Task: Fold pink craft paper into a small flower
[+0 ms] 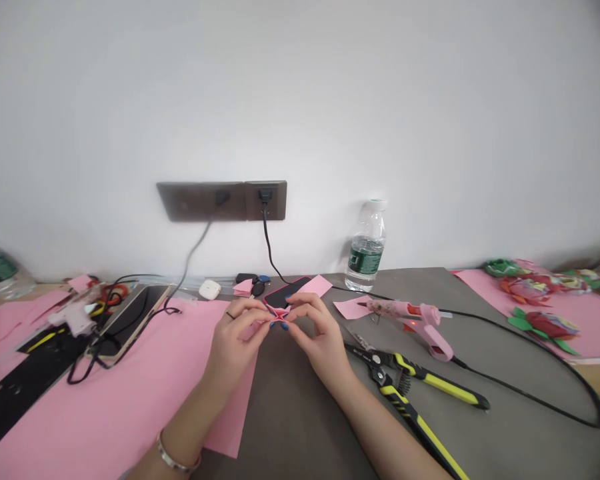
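Note:
A small folded piece of pink paper is pinched between both hands near the middle of the table. My left hand grips its left side with thumb and fingers. On the right side, my right hand holds it the same way, the thumbs nearly meeting. Fingers cover part of the paper, so its full shape is hidden. Just behind the hands lie a dark phone with a pink edge and a pink paper square.
Right of my hands lie a pink glue gun with its cord and yellow-black pliers. A water bottle stands by the wall. Paper flowers rest far right. Large pink paper, a phone and cables lie left.

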Available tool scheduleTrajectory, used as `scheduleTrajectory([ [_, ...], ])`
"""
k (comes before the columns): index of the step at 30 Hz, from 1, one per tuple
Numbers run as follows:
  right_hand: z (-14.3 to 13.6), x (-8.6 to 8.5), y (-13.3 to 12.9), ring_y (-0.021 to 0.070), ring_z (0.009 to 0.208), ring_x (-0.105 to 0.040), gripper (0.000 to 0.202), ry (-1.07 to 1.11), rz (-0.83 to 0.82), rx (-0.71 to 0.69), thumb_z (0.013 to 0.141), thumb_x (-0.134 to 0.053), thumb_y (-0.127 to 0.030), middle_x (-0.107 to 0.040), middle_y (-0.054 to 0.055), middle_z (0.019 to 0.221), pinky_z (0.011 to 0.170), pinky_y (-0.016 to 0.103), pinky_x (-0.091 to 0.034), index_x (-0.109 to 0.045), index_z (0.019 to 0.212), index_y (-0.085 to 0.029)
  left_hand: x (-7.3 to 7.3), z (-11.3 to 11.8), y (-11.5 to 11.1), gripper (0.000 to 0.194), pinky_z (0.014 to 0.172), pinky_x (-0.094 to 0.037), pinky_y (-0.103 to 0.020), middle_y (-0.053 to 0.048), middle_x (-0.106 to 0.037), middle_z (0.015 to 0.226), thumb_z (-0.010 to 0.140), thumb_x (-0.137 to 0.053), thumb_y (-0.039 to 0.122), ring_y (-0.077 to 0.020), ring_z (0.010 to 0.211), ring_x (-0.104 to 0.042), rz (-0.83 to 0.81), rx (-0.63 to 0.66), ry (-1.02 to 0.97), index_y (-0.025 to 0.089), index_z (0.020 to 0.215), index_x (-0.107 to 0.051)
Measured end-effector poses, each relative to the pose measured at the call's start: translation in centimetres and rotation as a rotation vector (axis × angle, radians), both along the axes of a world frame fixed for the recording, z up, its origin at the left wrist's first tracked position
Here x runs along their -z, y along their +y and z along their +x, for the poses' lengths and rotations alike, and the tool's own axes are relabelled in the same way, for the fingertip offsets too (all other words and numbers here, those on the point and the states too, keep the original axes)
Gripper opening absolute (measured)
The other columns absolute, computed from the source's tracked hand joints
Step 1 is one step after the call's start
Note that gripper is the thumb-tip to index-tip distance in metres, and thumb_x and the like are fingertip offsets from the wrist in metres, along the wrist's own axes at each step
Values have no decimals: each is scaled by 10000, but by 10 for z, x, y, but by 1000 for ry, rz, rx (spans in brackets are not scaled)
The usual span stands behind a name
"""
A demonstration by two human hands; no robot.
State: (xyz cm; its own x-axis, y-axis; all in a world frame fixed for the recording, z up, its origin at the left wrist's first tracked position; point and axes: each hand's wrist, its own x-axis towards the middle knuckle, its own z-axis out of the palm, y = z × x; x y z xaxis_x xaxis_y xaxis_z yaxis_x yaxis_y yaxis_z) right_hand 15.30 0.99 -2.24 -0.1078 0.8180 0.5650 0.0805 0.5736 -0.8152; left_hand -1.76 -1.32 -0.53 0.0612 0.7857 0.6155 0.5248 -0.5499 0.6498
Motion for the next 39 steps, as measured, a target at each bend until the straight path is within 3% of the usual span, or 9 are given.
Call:
scheduleTrajectory([
  [4,1,0,0,224,886,-626,87,24,6,-20,829,-657,-162,-666,64,928,810,371,-479,-660,768,-225,-2,-1,1,124,853,-557,-373,-58,-675,1018,852,-631,162,-215,997,-651,-6,40,-44,239,824,-725],
  [9,1,0,0,208,797,-615,80,51,9,-14,840,-657,-207,-655,49,809,729,339,-482,-637,763,-214,-2,1,0,89,780,-573,-342,-53,-719,859,844,-634,164,-199,834,-688,-96,66,-114,208,825,-709],
  [14,-1,3,0,185,742,-598,84,88,-42,-23,834,-666,-225,-644,33,766,694,312,-481,-626,761,-212,1,3,-1,50,713,-596,-295,-13,-670,775,808,-669,193,-176,770,-683,-226,50,-295,201,793,-622],
  [18,-2,6,2,175,712,-602,98,187,-141,-46,795,-710,-267,-658,23,763,675,301,-493,-639,834,-212,1,4,-1,99,719,-599,-291,-8,-675,779,777,-702,212,-173,780,-691,-302,51,-366,203,825,-616],
  [22,-1,7,5,176,690,-611,128,216,-284,-134,784,-720,-315,-677,34,745,651,302,-493,-675,789,-196,-1,3,-1,80,710,-593,-294,-21,-694,779,798,-685,245,-176,764,-696,-403,108,-426,195,806,-624],
  [31,-3,8,9,137,587,-555,253,346,-482,-146,695,-786,-403,-643,2,693,567,262,-460,-669,753,-186,3,3,5,169,610,-577,-287,-38,-685,777,791,-657,324,-164,684,-655,-538,141,-448,168,854,-666],
  [39,-6,6,5,158,657,-599,271,327,-475,-199,695,-789,-415,-659,12,735,585,257,-448,-658,783,-195,1,3,4,126,618,-555,-247,-40,-693,825,800,-664,297,-159,734,-642,-488,151,-460,179,827,-697],
])
